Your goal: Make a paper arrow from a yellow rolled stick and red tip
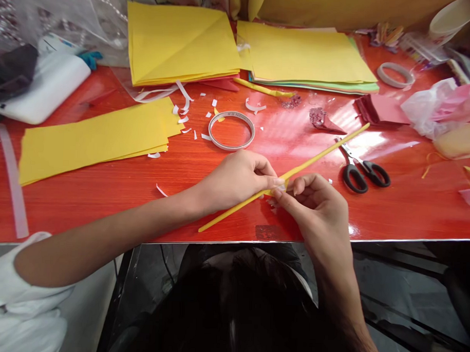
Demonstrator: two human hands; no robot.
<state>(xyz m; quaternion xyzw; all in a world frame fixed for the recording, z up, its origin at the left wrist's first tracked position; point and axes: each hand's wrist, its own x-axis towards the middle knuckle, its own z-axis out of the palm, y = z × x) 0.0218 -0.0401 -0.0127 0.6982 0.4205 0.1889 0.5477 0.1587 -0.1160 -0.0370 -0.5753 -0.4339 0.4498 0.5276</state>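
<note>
head camera view: a left hand (238, 178), centre of the frame, pinches a thin, straight yellow paper-like stick (307, 164) near its middle, thumb against forefinger. a right hand (322, 207), just right of centre, has its fingers curled and its thumb tip at the same stretch; whether it grips there cannot be told. the stick slants from lower centre to upper right, above a glossy red table (411, 213). it looks light and fairly stiff along its length, likely to crease if squeezed hard; a soft fingertip pinch at the middle should balance it, while the far ends would probably wobble.

just above the hands lies a narrow white tape ring (233, 114) among small white paper scraps (183, 120). right of centre, black-handled metal scissors (357, 161) rest near the stick's upper end. flat yellow paper strips (97, 138) lie at left; farther out, two stacks of yellow paper sheets (185, 46) line the top.
</note>
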